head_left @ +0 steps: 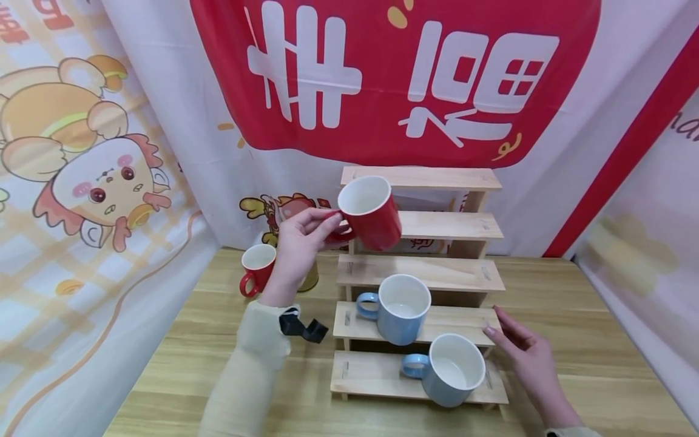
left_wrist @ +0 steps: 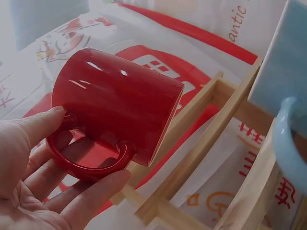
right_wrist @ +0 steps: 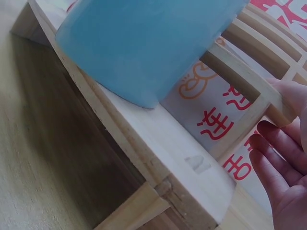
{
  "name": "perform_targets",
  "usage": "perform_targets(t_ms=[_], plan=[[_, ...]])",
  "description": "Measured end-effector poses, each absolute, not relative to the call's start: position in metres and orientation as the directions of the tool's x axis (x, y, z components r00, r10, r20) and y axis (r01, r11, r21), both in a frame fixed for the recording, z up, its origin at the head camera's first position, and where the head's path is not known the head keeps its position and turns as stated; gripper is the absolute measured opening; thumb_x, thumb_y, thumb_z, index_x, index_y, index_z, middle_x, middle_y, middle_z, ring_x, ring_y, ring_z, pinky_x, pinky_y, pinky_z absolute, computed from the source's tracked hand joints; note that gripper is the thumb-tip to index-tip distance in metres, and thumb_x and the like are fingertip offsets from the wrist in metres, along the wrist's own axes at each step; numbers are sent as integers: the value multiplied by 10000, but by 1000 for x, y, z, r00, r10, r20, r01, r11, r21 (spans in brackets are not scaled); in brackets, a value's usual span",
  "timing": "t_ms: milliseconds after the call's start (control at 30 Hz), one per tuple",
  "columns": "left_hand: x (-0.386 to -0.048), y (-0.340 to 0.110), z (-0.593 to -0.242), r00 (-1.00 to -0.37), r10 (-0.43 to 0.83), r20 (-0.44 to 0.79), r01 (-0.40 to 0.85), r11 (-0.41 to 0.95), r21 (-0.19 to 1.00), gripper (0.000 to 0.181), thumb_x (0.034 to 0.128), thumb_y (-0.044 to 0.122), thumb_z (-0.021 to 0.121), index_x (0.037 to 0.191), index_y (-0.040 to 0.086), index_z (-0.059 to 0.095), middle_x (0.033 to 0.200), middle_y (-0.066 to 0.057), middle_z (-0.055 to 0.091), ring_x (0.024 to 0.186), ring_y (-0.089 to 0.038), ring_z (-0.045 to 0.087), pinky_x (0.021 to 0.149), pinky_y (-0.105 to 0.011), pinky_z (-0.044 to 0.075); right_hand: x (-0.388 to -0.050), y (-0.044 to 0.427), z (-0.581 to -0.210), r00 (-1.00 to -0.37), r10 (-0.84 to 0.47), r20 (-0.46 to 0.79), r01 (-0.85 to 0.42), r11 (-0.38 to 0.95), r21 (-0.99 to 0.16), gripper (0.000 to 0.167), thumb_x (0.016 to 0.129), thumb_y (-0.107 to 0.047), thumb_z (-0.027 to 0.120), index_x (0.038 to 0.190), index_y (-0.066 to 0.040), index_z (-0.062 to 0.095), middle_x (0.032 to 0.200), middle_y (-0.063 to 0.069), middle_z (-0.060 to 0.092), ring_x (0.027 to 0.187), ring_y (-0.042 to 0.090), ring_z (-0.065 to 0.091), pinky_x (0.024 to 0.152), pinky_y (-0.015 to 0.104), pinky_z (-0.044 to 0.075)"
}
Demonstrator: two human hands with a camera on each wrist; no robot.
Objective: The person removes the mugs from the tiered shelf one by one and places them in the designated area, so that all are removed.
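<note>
Cloth (head_left: pixel 82 194) with cartoon print fills the left of the head frame, cut off by the edge. Next, on the table (head_left: pixel 188 352), you have a small red mug (head_left: pixel 262 274), handle left, its right side hidden behind your left wrist. Just right of that wrist, a gold-coloured item (head_left: pixel 310 281) shows only its lower part; can't tell what it is.

Your left hand (head_left: pixel 307 238), centre of frame, has the larger red mug (head_left: pixel 378 223) pinched by its handle, mouth up and tilted. It overlaps the upper tiers of the wooden rack (head_left: pixel 464 268); can't tell whether it touches them. In the left wrist view, some of your fingers are partly hidden behind the handle, and a light blue mug is cut off at the right edge.

Right of centre: light blue mug (head_left: pixel 401 312) on the second tier from the bottom, another light blue mug (head_left: pixel 450 373) on the bottom tier, both handles left. Far right, your right hand (head_left: pixel 526 349) grips the rack's right end, thumb and fingers around the wood; the right wrist view crops the hand at its right edge.

Count: two red mugs, two light blue, one gold item, one rack, five tiers, two hands.
</note>
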State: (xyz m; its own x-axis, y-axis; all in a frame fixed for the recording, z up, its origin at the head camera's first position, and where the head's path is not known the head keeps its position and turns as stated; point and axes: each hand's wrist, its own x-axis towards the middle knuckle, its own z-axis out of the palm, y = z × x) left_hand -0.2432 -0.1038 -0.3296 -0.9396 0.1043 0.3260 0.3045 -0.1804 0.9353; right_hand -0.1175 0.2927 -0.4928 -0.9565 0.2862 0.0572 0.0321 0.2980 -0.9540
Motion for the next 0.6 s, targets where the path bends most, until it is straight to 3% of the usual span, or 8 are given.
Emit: perform_targets(t_ms=[300, 500, 600], plan=[[-236, -132, -328, -935, -1, 354, 349, -174, 921, 248, 937, 175, 761, 1126, 20, 716, 1114, -156, 734, 972, -299, 727, 767, -454, 617, -114, 295, -488, -976, 197, 90, -24, 313, -949, 675, 916, -219, 802, 1499, -68, 495, 1489, 95, 491, 1183, -112, 507, 926, 89, 445], [-234, -140, -330, -939, -11, 344, 341, -172, 924, 249, 929, 183, 772, 1118, 31, 719, 1095, -145, 741, 974, -373, 716, 793, -498, 602, -109, 293, -486, -980, 159, 118, -73, 264, -962, 755, 858, -80, 840, 1508, -22, 460, 1374, -71, 599, 1109, -61, 600, 890, 140, 511], [-232, -144, -333, -938, -33, 345, 346, -165, 924, 229, 929, 162, 769, 1101, 19, 724, 1065, -140, 749, 1009, -401, 701, 786, -464, 613, -108, 292, -485, -980, 150, 129, -88, 252, -964, 771, 846, -45, 843, 1509, -6, 451, 1407, -27, 582, 1121, -59, 596, 902, 146, 507]])
